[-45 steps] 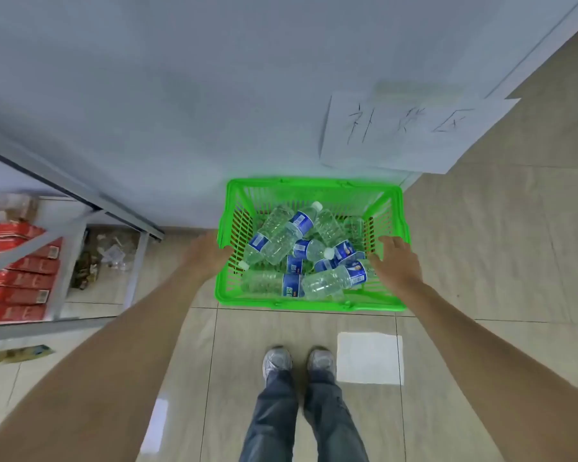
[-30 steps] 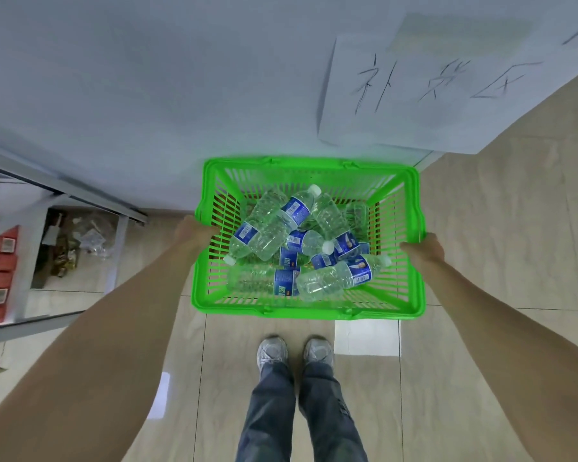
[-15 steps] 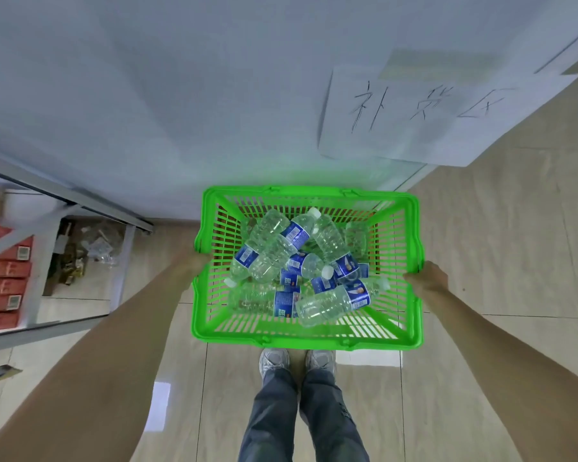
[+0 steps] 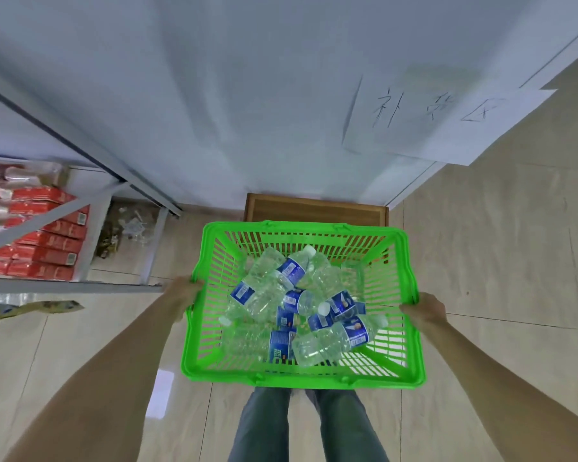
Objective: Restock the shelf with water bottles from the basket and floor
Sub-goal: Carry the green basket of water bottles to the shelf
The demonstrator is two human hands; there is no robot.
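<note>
Lifted now: green basket (image 4: pixel 411 335) up off the floor, covering the shoes seen below it a moment ago. Left hand (image 4: pixel 184 295) gripping the left rim, right hand (image 4: pixel 421 313) gripping the right rim, fingers curled under. Water bottles (image 4: pixel 301 308) piled loose inside. Shelf (image 4: pixel 80 228) off to the left, not yet restocked. Probably carrying next.

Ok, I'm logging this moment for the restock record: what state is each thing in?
Green basket: held up off the floor by both side rims.
Water bottles: capped, lying jumbled in the basket.
Left hand: grip on the left rim.
Right hand: grip on the right rim.
Red packs: stacked on the shelf.
</note>
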